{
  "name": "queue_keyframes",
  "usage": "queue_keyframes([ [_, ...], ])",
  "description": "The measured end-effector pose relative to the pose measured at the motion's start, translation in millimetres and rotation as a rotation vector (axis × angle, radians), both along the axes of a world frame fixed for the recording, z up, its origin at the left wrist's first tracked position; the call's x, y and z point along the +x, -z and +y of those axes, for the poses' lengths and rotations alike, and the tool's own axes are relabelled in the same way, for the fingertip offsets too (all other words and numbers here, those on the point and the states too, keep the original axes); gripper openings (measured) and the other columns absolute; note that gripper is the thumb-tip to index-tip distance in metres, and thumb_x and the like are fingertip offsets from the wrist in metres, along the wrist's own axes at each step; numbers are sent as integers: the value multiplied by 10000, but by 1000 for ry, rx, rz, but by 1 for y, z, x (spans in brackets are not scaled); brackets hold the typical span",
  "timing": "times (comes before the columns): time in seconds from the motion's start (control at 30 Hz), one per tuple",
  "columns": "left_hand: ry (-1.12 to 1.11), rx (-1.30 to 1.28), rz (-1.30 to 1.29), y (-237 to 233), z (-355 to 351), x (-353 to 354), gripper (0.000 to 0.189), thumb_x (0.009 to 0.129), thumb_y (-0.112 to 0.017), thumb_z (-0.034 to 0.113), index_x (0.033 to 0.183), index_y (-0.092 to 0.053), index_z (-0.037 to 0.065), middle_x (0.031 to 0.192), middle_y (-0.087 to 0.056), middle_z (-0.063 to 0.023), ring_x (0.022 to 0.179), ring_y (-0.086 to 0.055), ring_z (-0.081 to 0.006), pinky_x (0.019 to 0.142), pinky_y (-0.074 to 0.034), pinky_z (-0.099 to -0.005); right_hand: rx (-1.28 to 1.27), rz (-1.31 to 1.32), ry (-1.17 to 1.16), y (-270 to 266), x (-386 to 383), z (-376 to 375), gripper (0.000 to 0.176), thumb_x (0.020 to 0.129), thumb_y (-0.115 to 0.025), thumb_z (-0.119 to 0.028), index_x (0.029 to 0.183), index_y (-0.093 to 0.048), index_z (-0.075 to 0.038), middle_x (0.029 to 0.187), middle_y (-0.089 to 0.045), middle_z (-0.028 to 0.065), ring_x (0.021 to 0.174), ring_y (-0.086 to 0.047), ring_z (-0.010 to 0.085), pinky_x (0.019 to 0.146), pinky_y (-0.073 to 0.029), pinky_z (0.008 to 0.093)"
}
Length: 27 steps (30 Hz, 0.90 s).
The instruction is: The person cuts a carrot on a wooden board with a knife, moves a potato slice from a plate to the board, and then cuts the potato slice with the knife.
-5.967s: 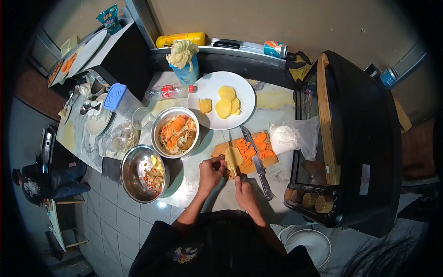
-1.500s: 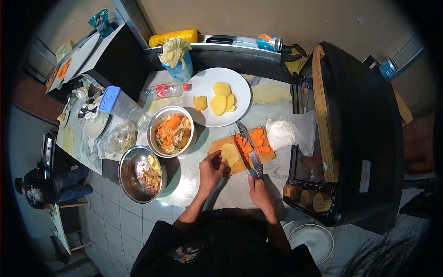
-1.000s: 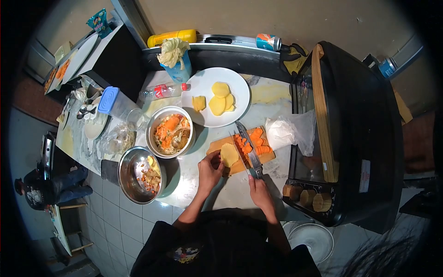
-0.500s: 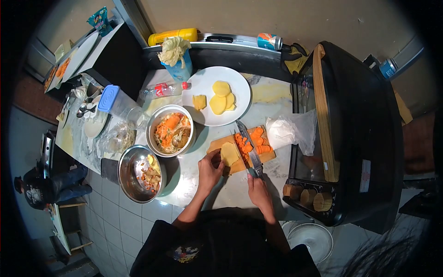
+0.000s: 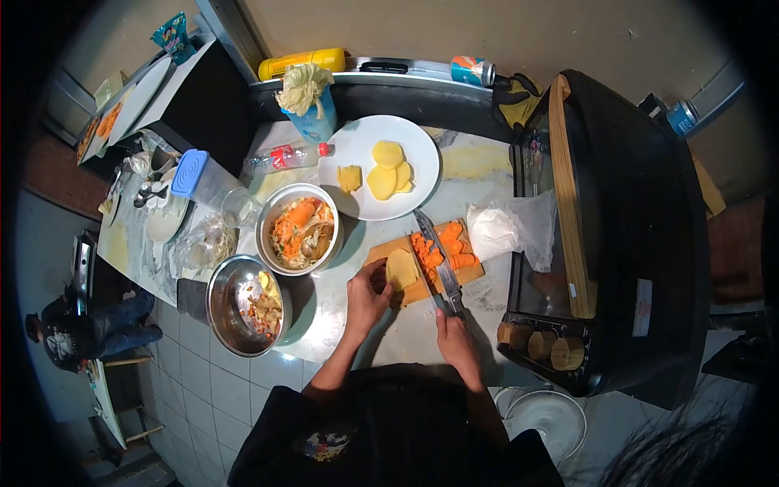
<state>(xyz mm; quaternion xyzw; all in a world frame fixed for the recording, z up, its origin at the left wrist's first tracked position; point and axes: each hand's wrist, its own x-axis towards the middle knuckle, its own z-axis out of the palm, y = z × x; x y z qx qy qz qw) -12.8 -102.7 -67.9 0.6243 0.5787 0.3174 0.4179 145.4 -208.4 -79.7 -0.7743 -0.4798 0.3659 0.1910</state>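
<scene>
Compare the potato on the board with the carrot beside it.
The potato is pale yellow; the carrot is orange. The potato is one broad piece; the carrot is a heap of small cut pieces. The left hand holds the potato; no hand touches the carrot, which lies along the knife blade. Both rest on the wooden board.

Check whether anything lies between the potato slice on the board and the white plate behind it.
Nothing visible does. The potato slice lies on the cutting board, touched by the left hand, and only bare counter separates board from white plate. The knife and carrot pieces lie to the slice's right, the steel bowl to its left.
</scene>
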Motion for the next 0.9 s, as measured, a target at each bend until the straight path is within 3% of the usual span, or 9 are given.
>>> queue_keyframes([
  [0.13, 24, 3, 4, -4, 1, 1, 389, 754, -636, -28, 1130, -550, -81, 898, -659, -146, 810, -658, -185, 732, -529, -280, 156, -11, -18, 39, 1, -9, 646, 971, -320, -416, 594, -501, 76, 549, -508, 272, 568, -561, 440, 520, -422, 492],
  [0.2, 15, -30, -18, -3, 2, 0, 397, 755, -639, -27, 1138, -546, -80, 901, -654, -133, 802, -652, -168, 730, -529, -270, 114, 183, 0, 44, 3, -9, 643, 972, -309, -445, 556, -454, 23, 442, -459, 154, 356, -500, 290, 362, -389, 402],
  [0.23, 14, -34, -24, 1, 3, -2, 396, 755, -641, -25, 1136, -547, -79, 895, -649, -122, 794, -646, -157, 729, -530, -263, 113, 183, 0, 39, 2, -9, 643, 972, -309, -445, 556, -454, 23, 442, -459, 154, 356, -500, 290, 362, -389, 402],
  [0.3, 13, -39, -31, 9, 6, -3, 395, 755, -644, -22, 1135, -548, -78, 889, -643, -110, 787, -640, -146, 728, -530, -256, -170, 500, 134, 24, 2, -8, 612, 968, -296, -479, 550, -390, -42, 411, -368, 32, 281, -380, 134, 278, -309, 296],
  [0.4, 5, -63, -93, 13, 7, -4, 392, 755, -648, -17, 1132, -552, -72, 884, -645, -111, 787, -640, -149, 727, -529, -262, -200, 616, 60, 29, -1, -10, 579, 965, -294, -491, 586, -381, -62, 412, -336, 8, 287, -352, 123, 287, -300, 276],
  [0.47, 19, -99, -19, 7, 8, -2, 398, 748, -660, 5, 1133, -568, -39, 928, -662, -139, 875, -651, -201, 792, -501, -300, -185, 650, 105, 29, -9, -12, 578, 963, -299, -495, 595, -386, -58, 417, -337, 9, 293, -355, 120, 291, -301, 274],
  [0.57, 15, -23, -18, 7, 7, 0, 376, 764, -643, -6, 1125, -557, -65, 874, -647, -110, 778, -641, -153, 722, -524, -267, -196, 714, 165, 21, -13, -10, 571, 959, -305, -505, 613, -387, -59, 429, -333, 5, 306, -353, 112, 297, -300, 270],
  [0.8, 2, -55, -36, 3, 10, 5, 352, 778, -633, -2, 1116, -559, -70, 862, -649, -108, 768, -645, -157, 709, -520, -265, -300, 909, 184, 16, -2, -5, 560, 943, -307, -550, 644, -370, -81, 450, -292, -17, 318, -307, 102, 305, -282, 266],
  [0.9, 24, -11, -21, 5, 12, 5, 351, 783, -625, -4, 1119, -551, -74, 850, -650, -114, 772, -646, -154, 700, -514, -264, -364, 978, 217, 13, 1, -3, 536, 960, -300, -507, 643, -373, -81, 440, -284, -21, 305, -298, 106, 311, -294, 268],
])
